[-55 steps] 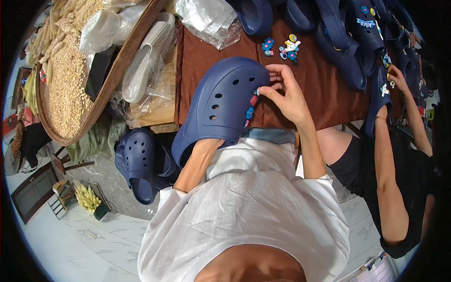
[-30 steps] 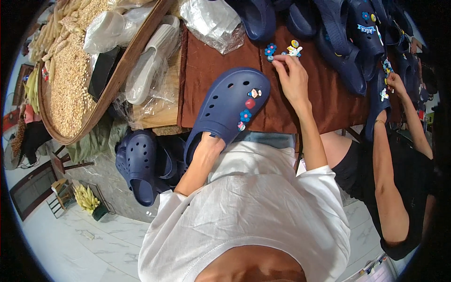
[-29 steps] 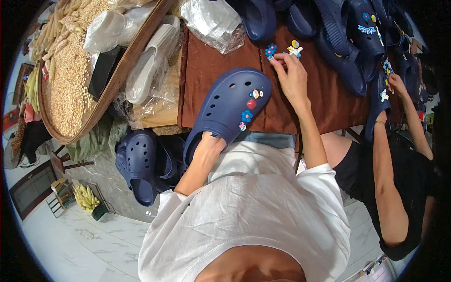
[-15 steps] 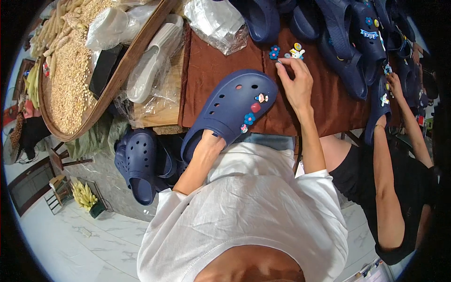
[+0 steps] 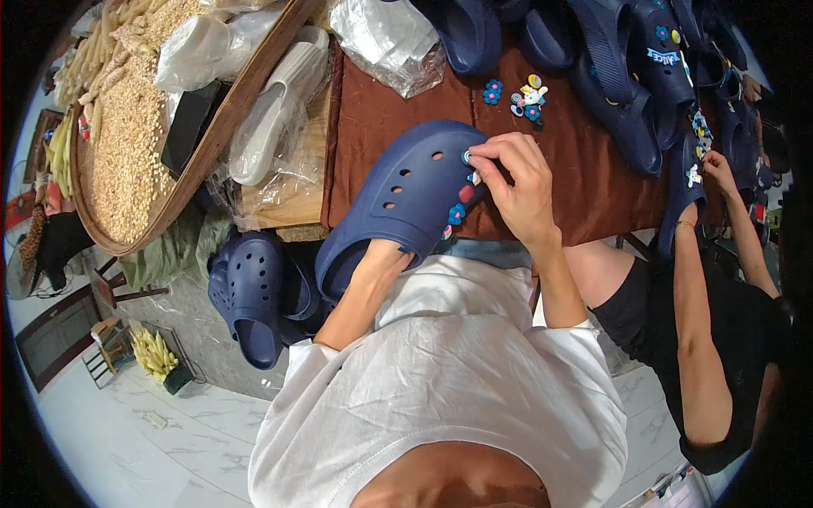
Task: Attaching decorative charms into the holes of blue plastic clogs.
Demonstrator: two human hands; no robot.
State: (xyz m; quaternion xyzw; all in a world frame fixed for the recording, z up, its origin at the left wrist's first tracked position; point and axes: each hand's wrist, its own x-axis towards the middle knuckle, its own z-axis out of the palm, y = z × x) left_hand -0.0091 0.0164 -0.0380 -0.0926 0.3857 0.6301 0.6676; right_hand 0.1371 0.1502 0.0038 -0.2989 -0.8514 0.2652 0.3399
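A navy clog (image 5: pixel 373 182) is tilted up before me. My left hand (image 5: pixel 386 256) reaches into its heel opening and holds it from inside; the fingers are hidden within. Down the toe's right side runs a row of charms: a small white figure, a red charm (image 5: pixel 466 194), a blue flower charm (image 5: pixel 456 213) and a pinkish one. With thumb and forefinger my right hand (image 5: pixel 523 188) pinches a small round charm (image 5: pixel 467 157) against a hole near the toe. Loose charms (image 5: pixel 531 100) lie on the brown cloth beyond, beside a blue flower charm (image 5: pixel 492 91).
Several navy clogs (image 5: pixel 622 93) crowd the back right. A co-worker's hand (image 5: pixel 720 172) works at another clog there. At left stand a woven tray of grain (image 5: pixel 127 186) and a bagged white clog (image 5: pixel 275 110). More navy clogs (image 5: pixel 254 284) sit below the table edge.
My right hand has come from the loose charms back to the clog's toe, bringing a round charm. The clog has turned slightly in my left hand.
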